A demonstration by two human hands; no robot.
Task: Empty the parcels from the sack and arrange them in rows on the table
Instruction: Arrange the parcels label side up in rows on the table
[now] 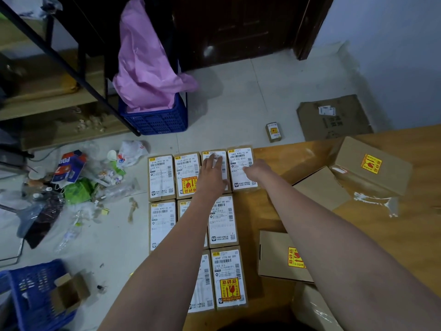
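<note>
Small brown parcels with white shipping labels lie in rows at the left end of the wooden table. The far row holds several, starting with a parcel at the left. My left hand lies flat, fingers apart, on the third parcel of that row. My right hand rests on the right side of the fourth parcel, fingers on its label. Nearer rows hold more labelled parcels, partly hidden by my left arm. Plain boxes sit unsorted to the right.
On the floor past the table lie a small parcel and flattened cardboard. A litter pile spreads at the left. A blue crate holds a pink bag; another blue crate stands near left. A pale plastic bundle lies bottom right.
</note>
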